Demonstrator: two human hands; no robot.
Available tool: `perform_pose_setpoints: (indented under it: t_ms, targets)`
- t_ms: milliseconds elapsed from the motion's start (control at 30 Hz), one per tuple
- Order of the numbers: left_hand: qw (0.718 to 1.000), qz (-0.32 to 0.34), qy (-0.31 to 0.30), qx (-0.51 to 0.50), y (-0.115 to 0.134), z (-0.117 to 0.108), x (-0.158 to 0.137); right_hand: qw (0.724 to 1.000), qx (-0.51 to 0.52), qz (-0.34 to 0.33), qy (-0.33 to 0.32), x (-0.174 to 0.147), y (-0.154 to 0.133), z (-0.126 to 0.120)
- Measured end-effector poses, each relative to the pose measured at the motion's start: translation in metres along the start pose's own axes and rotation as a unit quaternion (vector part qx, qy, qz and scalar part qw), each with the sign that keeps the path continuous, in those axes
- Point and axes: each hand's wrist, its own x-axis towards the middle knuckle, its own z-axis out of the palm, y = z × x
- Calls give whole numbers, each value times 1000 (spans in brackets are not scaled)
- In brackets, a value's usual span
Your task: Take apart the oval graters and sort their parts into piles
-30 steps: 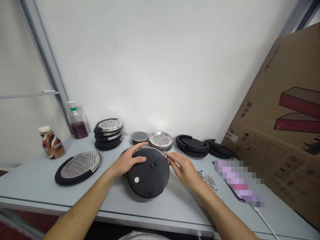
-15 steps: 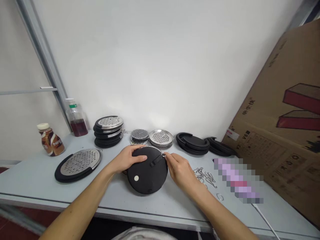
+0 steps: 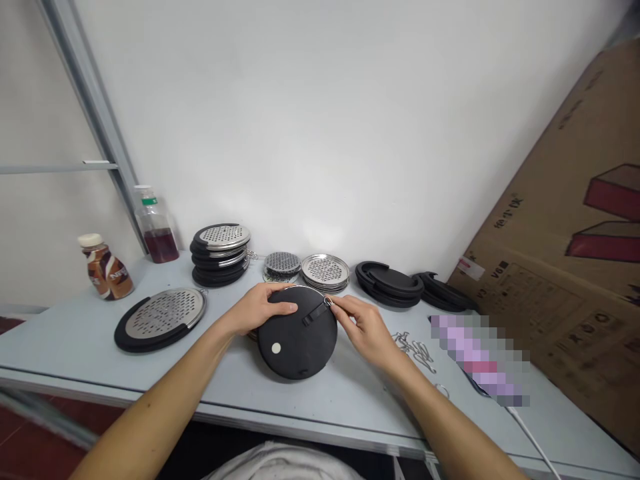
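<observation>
A round grater (image 3: 300, 350) with its black plastic back facing me is tilted up over the table. It has a pale round dot at lower left and a short black strip near its upper right edge. My left hand (image 3: 257, 309) grips its upper left rim, with the thumb lying over the black back and the fingers behind. At the upper right rim, my right hand (image 3: 364, 328) pinches a small metal ring (image 3: 328, 302) at the end of the strip. The grater's far side is hidden from me.
Another round grater (image 3: 163, 313) lies at left, before a grater stack (image 3: 221, 257). Perforated metal discs (image 3: 326, 270) and black round holders (image 3: 390, 283) line the wall. Metal clips (image 3: 416, 350) lie right, near a blurred purple object (image 3: 475, 360). Two bottles (image 3: 105, 270) and a cardboard box (image 3: 550, 267) flank these.
The view has shifted slightly. My right thumb and fingers have changed position a little at the ring, while my left hand keeps the same hold on the grater.
</observation>
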Motion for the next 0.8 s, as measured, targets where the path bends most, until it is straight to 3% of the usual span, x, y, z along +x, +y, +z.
perform_pose_setpoints:
  t_ms: [167, 333, 400, 533, 667, 800]
  targets:
    - [1000, 19, 7, 13, 3, -1, -3, 959, 188, 205, 57, 4, -6, -2]
    - [995, 28, 33, 95, 3, 4, -3, 924, 265, 274, 4, 6, -4, -6]
    - [993, 30, 23, 107, 2, 7, -3, 935, 243, 258, -13, 5, -6, -9]
    - [997, 12, -6, 72, 2, 11, -2, 979, 95, 182, 4, 2, -11, -10]
    - [998, 1, -29, 61, 3, 12, -2, 989, 9, 143, 18, 0, -14, -7]
    - [996, 4, -35, 76, 7, 12, -3, 997, -45, 58, 19, -1, -12, -6]
